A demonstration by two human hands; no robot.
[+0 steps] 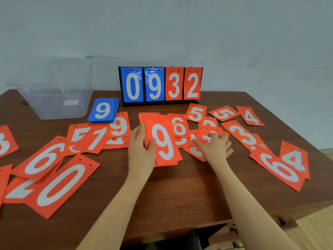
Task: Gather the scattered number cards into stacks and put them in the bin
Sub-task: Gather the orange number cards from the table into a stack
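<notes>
Plain-walled room, wooden desk (180, 186)

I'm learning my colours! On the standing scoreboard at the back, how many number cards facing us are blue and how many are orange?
Blue: 2, the blue 0 and the blue 9
Orange: 2, the orange 3 and the orange 2
Total: 4
</notes>
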